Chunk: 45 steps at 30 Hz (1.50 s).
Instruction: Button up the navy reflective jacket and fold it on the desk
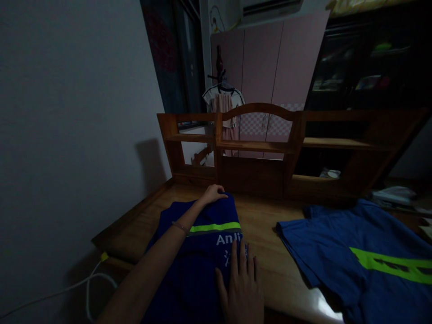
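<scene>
First, one blue garment with lime stripe and white lettering, lying on the table; left hand at the garment's far edge, fingers curled, whether pinching cloth cannot be told. Next, right hand flat on that garment's near right part, fingers straight, thumb spread. Also: second garment right of the first, shelf unit beyond it, white cable to its left.

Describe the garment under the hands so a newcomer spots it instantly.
At the shelf unit's foot is a wooden tabletop. On its left lies a dark-blue garment, right hand flat on it. White lettering beneath a thin yellow-green stripe sets it apart from the lighter blue garment at right.
</scene>
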{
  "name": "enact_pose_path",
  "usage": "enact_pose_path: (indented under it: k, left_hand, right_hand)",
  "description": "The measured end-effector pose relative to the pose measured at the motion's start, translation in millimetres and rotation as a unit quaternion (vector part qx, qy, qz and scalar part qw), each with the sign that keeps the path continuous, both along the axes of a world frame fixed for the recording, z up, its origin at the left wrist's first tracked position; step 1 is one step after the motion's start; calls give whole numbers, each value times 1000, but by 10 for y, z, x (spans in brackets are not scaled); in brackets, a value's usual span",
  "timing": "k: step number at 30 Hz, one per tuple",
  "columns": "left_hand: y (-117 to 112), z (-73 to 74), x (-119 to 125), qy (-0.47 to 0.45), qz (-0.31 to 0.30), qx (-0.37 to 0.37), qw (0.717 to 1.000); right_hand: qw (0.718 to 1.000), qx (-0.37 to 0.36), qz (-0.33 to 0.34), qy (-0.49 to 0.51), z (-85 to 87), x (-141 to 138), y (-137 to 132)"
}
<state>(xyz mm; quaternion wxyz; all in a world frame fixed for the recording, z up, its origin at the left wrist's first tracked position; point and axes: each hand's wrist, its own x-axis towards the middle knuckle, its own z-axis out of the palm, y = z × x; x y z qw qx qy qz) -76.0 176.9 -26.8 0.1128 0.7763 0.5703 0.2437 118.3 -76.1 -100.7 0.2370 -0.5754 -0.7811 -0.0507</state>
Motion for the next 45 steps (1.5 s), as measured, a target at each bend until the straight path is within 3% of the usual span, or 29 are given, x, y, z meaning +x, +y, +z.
enact_pose_path:
  k: [9,14,19,24,26,29,35,40,45]
  left_hand:
    - [100,266,-14,56,-77,-95,991]
    - [248,386,15,39,-89,-69,993]
    - [387,188,200,2,-32,-9,999]
    - [470,-3,262,-29,-6,-10,1000]
    - [483,7,230,-41,-8,-20,999]
    - [461,83,150,-56,-20,-66,996]
    - [382,200,93,-63,-70,-176,980]
    - [452,109,154,-92,-49,-123,987]
    - [543,16,63,-131,42,-47,989]
  right_hand:
    - [999,-4,6,45,25,12,3]
    - [997,-1,13,72,37,24,-9]
    - [997,-4,16,74,16,14,-28]
    - [995,-10,42,85,11,68,-63]
    - [991,-15,67,117,27,158,-61]
    - [976,-50,53,207,89,366,-27]
    - [927,-253,67,269,207,716,60]
    - [906,-271,105,308,125,814,3]
    - [906,-263,137,303,14,887,-130]
